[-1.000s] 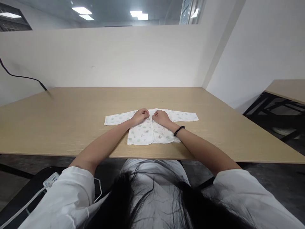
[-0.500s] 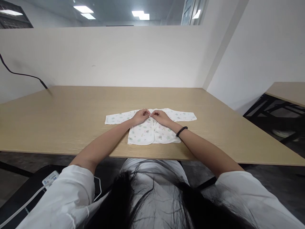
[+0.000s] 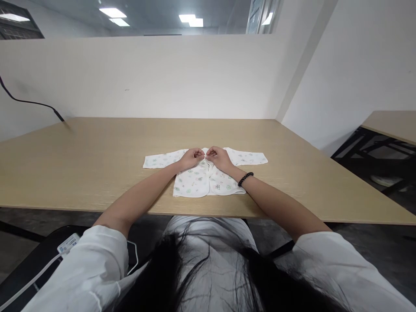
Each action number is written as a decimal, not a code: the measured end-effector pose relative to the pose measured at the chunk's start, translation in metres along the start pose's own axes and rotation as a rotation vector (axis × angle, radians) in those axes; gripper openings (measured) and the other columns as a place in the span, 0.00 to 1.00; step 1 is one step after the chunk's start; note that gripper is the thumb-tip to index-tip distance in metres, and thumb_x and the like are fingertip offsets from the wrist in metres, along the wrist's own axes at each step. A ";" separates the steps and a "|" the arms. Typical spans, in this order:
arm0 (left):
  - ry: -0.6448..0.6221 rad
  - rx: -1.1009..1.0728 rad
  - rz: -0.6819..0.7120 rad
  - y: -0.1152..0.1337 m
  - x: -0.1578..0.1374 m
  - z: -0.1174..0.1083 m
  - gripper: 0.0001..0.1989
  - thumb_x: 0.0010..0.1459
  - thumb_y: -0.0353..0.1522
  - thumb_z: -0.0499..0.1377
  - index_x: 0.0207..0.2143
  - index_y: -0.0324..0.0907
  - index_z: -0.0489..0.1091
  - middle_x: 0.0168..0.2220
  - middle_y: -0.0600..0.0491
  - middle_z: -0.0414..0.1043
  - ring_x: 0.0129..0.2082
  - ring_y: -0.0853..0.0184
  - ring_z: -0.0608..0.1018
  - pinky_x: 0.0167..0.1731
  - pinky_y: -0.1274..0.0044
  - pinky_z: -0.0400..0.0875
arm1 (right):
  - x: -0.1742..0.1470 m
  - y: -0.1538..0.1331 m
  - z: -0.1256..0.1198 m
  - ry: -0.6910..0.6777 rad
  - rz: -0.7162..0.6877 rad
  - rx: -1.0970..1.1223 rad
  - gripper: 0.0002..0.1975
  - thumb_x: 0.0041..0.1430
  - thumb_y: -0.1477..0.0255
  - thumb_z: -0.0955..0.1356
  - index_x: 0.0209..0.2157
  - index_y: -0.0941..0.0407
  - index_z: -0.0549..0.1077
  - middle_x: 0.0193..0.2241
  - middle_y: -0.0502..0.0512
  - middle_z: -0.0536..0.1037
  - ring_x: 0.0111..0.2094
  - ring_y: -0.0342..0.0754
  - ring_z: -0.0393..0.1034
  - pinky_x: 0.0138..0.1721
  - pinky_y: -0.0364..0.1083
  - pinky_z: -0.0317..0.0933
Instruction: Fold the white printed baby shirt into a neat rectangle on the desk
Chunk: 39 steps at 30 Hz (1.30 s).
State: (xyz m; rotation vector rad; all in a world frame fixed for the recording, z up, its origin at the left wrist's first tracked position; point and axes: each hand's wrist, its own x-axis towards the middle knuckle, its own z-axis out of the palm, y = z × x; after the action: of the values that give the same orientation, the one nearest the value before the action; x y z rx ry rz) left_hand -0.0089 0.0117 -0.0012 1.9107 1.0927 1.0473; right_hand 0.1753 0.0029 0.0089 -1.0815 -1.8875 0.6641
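A small white baby shirt (image 3: 193,181) with a green and brown print lies flat on the table, its sleeves spread to both sides and its hem toward me. At the top of its front opening, my left hand (image 3: 192,158) pinches the fabric near the neckline. My right hand (image 3: 219,157), with a black beaded bracelet (image 3: 245,179) on the wrist, pinches the cloth just beside it. The fingertips of both hands nearly meet. Whatever small fastening lies between them is too small and covered to make out.
The wooden table (image 3: 107,143) runs back to a white partition (image 3: 169,78). A black cable (image 3: 35,103) comes down at the far left. Another table (image 3: 391,123) with black legs stands to the right. A white device with a cord (image 3: 68,243) lies by my left sleeve.
My right hand has shifted slightly up and its fingers have curled a little more. The left hand stays almost in place, and the shirt lies as before.
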 end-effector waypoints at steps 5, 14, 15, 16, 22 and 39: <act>-0.014 -0.014 -0.007 0.002 -0.001 0.002 0.08 0.51 0.35 0.62 0.32 0.39 0.71 0.27 0.54 0.71 0.25 0.72 0.69 0.28 0.79 0.63 | 0.003 -0.001 -0.001 0.025 -0.008 0.002 0.04 0.53 0.71 0.69 0.30 0.56 0.71 0.33 0.53 0.79 0.36 0.46 0.74 0.40 0.45 0.66; 0.014 -0.008 -0.033 0.004 -0.002 0.002 0.06 0.50 0.32 0.62 0.31 0.39 0.72 0.27 0.54 0.72 0.25 0.72 0.70 0.27 0.79 0.64 | 0.001 0.002 -0.001 -0.004 0.005 -0.054 0.06 0.52 0.70 0.71 0.25 0.57 0.74 0.28 0.54 0.80 0.32 0.46 0.73 0.37 0.44 0.65; 0.018 -0.004 -0.037 0.004 -0.002 0.002 0.06 0.50 0.33 0.62 0.31 0.39 0.72 0.28 0.54 0.73 0.26 0.72 0.71 0.28 0.79 0.64 | 0.001 0.002 -0.001 -0.007 0.005 -0.060 0.05 0.52 0.71 0.71 0.25 0.57 0.75 0.29 0.54 0.80 0.32 0.46 0.73 0.37 0.44 0.65; 0.023 -0.001 -0.041 0.005 -0.002 0.001 0.06 0.51 0.33 0.62 0.31 0.39 0.73 0.28 0.54 0.73 0.26 0.71 0.71 0.28 0.78 0.65 | 0.001 0.002 -0.001 -0.009 0.007 -0.066 0.05 0.52 0.71 0.71 0.25 0.57 0.75 0.29 0.54 0.80 0.33 0.46 0.73 0.38 0.44 0.65; 0.030 0.009 -0.071 0.007 -0.004 0.002 0.11 0.52 0.39 0.62 0.31 0.39 0.73 0.29 0.51 0.75 0.29 0.69 0.74 0.30 0.77 0.66 | 0.001 0.003 0.002 -0.035 0.041 -0.085 0.02 0.50 0.74 0.70 0.27 0.58 0.74 0.28 0.51 0.78 0.30 0.44 0.71 0.34 0.43 0.63; 0.052 0.127 -0.068 0.002 -0.004 0.002 0.05 0.47 0.32 0.61 0.27 0.40 0.68 0.25 0.56 0.71 0.25 0.71 0.71 0.25 0.79 0.62 | 0.007 -0.002 -0.002 -0.172 0.144 -0.163 0.04 0.55 0.77 0.66 0.27 0.58 0.72 0.25 0.51 0.75 0.27 0.44 0.68 0.29 0.42 0.58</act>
State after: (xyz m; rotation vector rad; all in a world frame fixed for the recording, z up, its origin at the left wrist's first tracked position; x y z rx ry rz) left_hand -0.0074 0.0074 -0.0017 1.9400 1.2723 1.0160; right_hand 0.1745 0.0084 0.0142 -1.3094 -2.0532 0.7139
